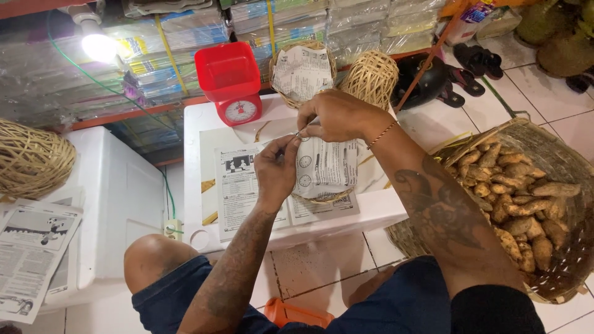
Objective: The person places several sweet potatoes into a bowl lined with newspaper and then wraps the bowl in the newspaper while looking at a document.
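Observation:
My left hand [276, 168] and my right hand [334, 115] meet above a small woven basket [323, 198] covered with a sheet of printed paper [327, 166]. Both hands pinch something small and thin at the paper's top edge; I cannot tell what it is. The basket rests on a white box [204, 124], on top of more printed sheets [238, 185]. My right wrist wears a thin bracelet.
A red kitchen scale [230, 83] stands at the back of the white box, beside a paper-lined basket [302, 71] and a ball of rattan cord [370, 77]. A large basket of brown roots [526, 198] sits at right. Another white box [117, 204] and newspaper [31, 253] lie left.

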